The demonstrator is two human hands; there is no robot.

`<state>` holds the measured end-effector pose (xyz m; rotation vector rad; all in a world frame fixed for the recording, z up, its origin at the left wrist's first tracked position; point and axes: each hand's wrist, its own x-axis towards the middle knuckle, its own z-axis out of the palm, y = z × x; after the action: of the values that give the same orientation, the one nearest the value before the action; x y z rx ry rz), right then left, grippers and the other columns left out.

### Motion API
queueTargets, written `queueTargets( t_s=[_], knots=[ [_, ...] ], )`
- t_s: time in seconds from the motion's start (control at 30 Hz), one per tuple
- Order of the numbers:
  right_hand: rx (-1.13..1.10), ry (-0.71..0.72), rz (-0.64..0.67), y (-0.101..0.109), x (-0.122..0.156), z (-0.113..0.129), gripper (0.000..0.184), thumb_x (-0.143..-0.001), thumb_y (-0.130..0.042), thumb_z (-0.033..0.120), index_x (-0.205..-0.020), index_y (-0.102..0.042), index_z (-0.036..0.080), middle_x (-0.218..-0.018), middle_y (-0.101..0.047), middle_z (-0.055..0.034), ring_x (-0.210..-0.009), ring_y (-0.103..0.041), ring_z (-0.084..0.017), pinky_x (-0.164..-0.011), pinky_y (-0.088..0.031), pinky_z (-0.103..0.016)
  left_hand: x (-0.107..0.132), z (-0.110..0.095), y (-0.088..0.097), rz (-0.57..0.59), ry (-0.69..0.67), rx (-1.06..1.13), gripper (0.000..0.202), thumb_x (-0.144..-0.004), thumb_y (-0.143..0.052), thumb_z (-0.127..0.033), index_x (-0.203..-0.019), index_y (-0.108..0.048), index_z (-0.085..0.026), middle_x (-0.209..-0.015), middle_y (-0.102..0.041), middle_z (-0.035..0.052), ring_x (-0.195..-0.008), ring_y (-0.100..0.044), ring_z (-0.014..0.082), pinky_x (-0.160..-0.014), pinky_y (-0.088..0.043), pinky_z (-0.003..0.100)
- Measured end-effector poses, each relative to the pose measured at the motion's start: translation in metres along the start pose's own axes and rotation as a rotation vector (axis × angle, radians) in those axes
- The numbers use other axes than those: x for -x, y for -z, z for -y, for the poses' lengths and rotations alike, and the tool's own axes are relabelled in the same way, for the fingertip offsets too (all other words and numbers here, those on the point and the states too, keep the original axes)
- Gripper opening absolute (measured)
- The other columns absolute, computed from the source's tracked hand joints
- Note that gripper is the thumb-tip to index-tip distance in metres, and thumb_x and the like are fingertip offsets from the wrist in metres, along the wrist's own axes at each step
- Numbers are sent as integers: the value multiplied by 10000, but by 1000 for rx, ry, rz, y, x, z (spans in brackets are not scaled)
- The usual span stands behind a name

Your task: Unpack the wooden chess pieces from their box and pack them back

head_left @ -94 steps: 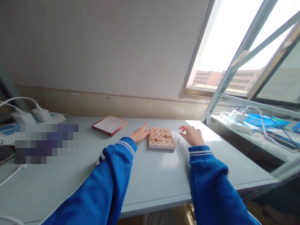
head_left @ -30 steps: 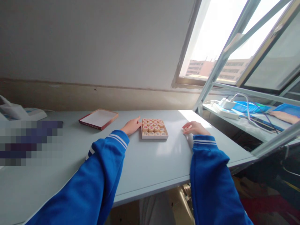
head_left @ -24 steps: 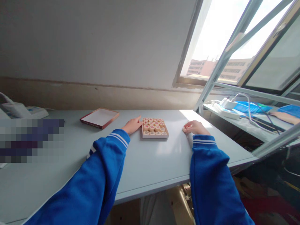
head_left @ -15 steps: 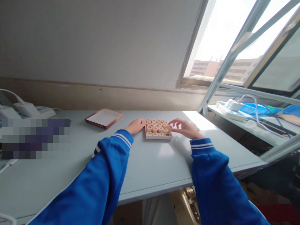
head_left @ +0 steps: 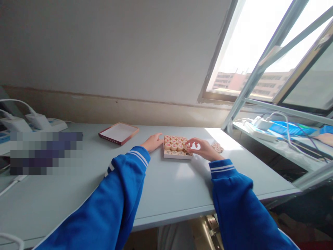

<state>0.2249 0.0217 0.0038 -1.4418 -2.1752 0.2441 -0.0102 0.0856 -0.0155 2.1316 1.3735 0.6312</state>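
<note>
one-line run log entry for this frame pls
left hand: rests at box left edge | right hand: fingers on pieces at box right side | loose pieces: on table | lid: apart, left

Blue sleeves (head_left: 229, 194), white-striped cuffs

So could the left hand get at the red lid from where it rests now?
Probably yes. The left hand rests by the box of round pieces, and the red lid lies open-side up further left, with only bare table between them.
</note>
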Motion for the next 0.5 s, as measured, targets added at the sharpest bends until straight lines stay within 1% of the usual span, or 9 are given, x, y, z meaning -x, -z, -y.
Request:
queueTargets(
  t_s=[0.1,0.23,0.3,0.33,0.4,0.5],
  knots=[
    [14,13,2,0,0,1,210,-699,-582,393,-776,-616,200,-755,-605,-10,-654,-491,-124,-649,-404,-260,-1,0,-1,-38,21,-12,388,-767,-455,-298,-1112,-453,-121,-750,-597,18,-697,-544,142,-678,-408,236],
    [-5,-1,-12,-2,-1,1,240,-695,-585,404,-810,-603,195,-764,-604,-13,-667,-504,-130,-648,-405,-261,0,-3,-1,-95,34,-84,225,-751,-466,-244,-945,-501,-136,-799,-603,33,-739,-537,138,-686,-400,224],
    [-6,-6,-7,-2,-1,-1,238,-714,-570,399,-834,-597,196,-776,-612,-14,-685,-520,-135,-657,-403,-263,0,-5,0,-81,19,-123,148,-753,-445,-234,-835,-529,-145,-784,-604,33,-728,-531,139,-664,-389,223],
    [35,-25,-17,-1,-1,-2,216,-736,-550,382,-838,-597,198,-779,-618,-15,-695,-528,-138,-671,-396,-272,0,-6,0,-56,6,-142,143,-757,-429,-240,-767,-539,-149,-754,-603,30,-707,-527,140,-645,-381,224],
    [233,-108,-83,3,1,-6,176,-795,-479,321,-824,-606,202,-789,-628,-27,-729,-539,-155,-715,-367,-309,0,-6,0,-3,-21,-173,211,-762,-401,-256,-640,-540,-154,-676,-593,22,-654,-516,139,-599,-360,229],
    [618,-316,-242,12,6,-15,229,-830,-398,246,-843,-619,188,-861,-627,-85,-844,-525,-225,-747,-319,-383,-1,-4,-1,19,-43,-180,274,-756,-391,-275,-556,-535,-155,-595,-572,14,-592,-499,135,-544,-330,232]
  ],
)
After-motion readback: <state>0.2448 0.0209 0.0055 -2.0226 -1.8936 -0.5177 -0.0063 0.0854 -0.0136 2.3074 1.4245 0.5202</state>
